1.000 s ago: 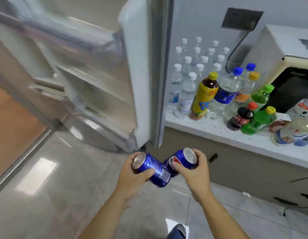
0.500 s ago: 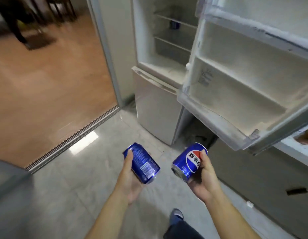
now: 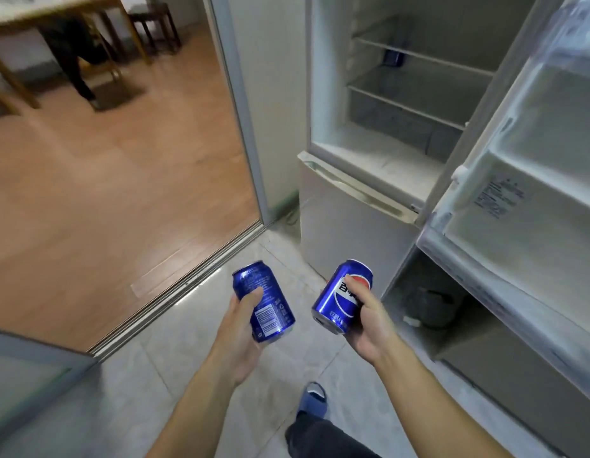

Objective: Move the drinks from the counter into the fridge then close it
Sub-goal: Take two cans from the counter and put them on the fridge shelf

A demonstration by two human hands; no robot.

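Two blue cans, low in the middle of the frame, one in each of your hands. Your left hand (image 3: 239, 328) has its grip wrapped round the left can (image 3: 264, 302), thumb laid across the front above the barcode panel, fingers curled behind it out of sight. That can tilts with its upper end toward the upper left. Your right hand (image 3: 369, 320) pinches the right can (image 3: 341, 297) with the thumb pressed on the red, white and blue logo and the fingers curled round its far side; this one leans the other way, upper end toward the upper right, silver end facing down at you. The cans are near each other, not touching. Both forearms rise from the bottom edge, slightly bent, palms turned inward.

Beyond them, upper right, the fridge (image 3: 369, 206) stands with its upper compartment exposed, glass shelves (image 3: 419, 57) showing and a small dark blue thing (image 3: 393, 57) at the back of one. The fridge door (image 3: 525, 200) swings out along the right edge, its white racks facing you. Below you, pale floor tiles (image 3: 194, 342) and a blue slipper (image 3: 315, 399). A wooden floor (image 3: 105, 180) fills the upper left, past a sliding track.
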